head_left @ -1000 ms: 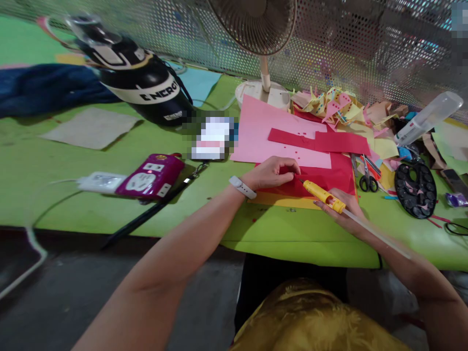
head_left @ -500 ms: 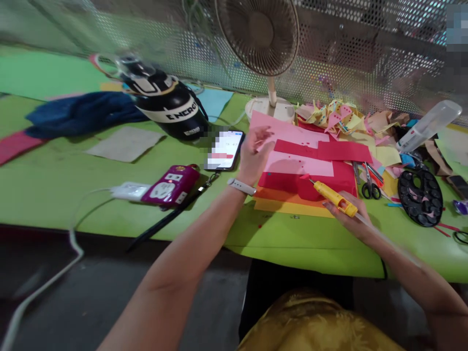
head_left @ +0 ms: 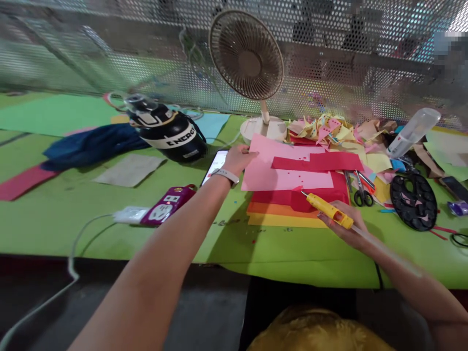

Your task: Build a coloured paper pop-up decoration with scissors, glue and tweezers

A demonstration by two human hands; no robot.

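My left hand, with a pale band on its wrist, has its fingers closed at the left edge of a pink sheet of paper. Red paper strips lie across that sheet, along with small red dots. Beneath it, red, orange and yellow sheets are stacked. My right hand is wrapped around a yellow glue gun, a clear glue stick trailing from its back. The gun's metal nozzle points left, close to a small red paper piece over the stack.
Behind the papers stands a fan. A black bottle, purple power strip and partly covered phone are on the left. Scissors, paper scraps, a black palette and a clear bottle lie right.
My left hand has gone from hovering with fingers apart near the pink sheet to gripping its left edge. The glue gun stays in my right hand. The camera view has shifted slightly.
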